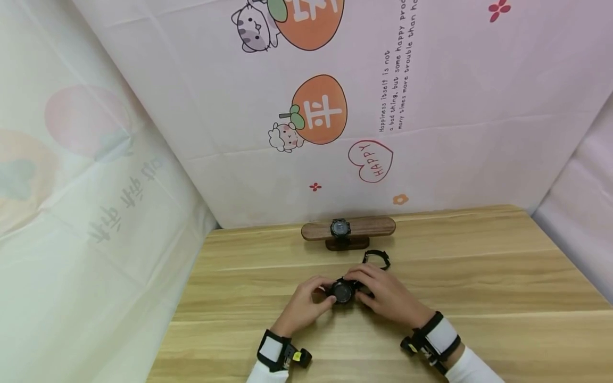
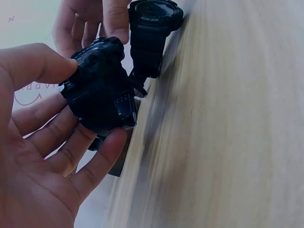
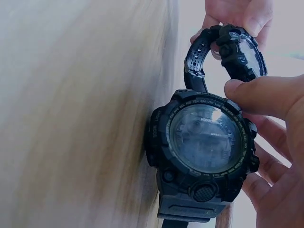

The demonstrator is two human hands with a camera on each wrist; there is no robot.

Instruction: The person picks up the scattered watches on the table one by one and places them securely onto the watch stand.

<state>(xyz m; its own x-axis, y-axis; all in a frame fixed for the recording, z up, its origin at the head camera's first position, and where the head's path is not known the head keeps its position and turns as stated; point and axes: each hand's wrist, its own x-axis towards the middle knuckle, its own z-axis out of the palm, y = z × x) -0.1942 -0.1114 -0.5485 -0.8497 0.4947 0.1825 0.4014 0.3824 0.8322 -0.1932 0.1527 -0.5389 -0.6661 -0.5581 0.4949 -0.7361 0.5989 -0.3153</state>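
Observation:
My left hand [image 1: 303, 307] holds a black sport watch [image 1: 342, 292] above the wooden table, its thumb on one side of the case and fingers on the other. Close against that watch, my right hand [image 1: 394, 298] has its fingers and thumb about the strap side; the exact grip is partly hidden. In the right wrist view the held watch [image 3: 240, 52] shows its strap curled in a loop. A second black watch [image 3: 204, 137] with a round dial stands on the table beside my right hand. From above, only its looped strap [image 1: 383, 256] shows past the fingers.
At the back of the table [image 1: 239, 260] stands a dark wooden watch stand [image 1: 371, 226] with a black watch [image 1: 340, 228] on its bar. A white printed cloth [image 1: 239, 117] hangs behind the table and along its sides.

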